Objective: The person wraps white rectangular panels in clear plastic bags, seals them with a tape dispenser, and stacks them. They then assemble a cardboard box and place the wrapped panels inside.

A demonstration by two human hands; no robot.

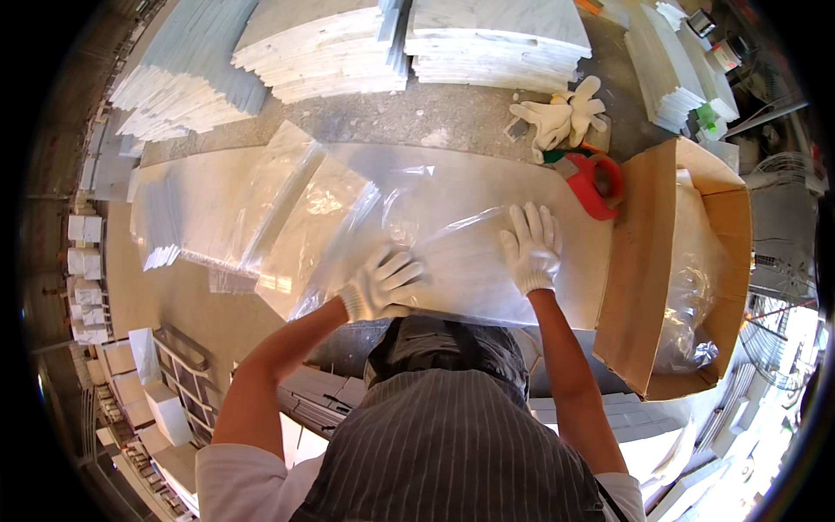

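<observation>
Both of my hands wear white knit gloves. My left hand (383, 283) lies with fingers spread on a sheet of clear plastic film, close to the near edge of a pale board (565, 261). Farther right, my right hand (531, 248) rests flat on the same film, fingers stretched out and pointing away from me. The clear film (470, 248) covers the board's middle, with shiny creases running across it. To the left of my left hand, clear plastic bags (326, 204) lie overlapping on the board. Neither hand grips anything.
A red tape dispenser (596, 184) sits at the board's right end, near spare white gloves (565, 113). An open cardboard box (639, 270) holding clear plastic stands on the right. Stacks of marble-look slabs (496, 43) line the back. Thin strips (159, 222) lie at the left end.
</observation>
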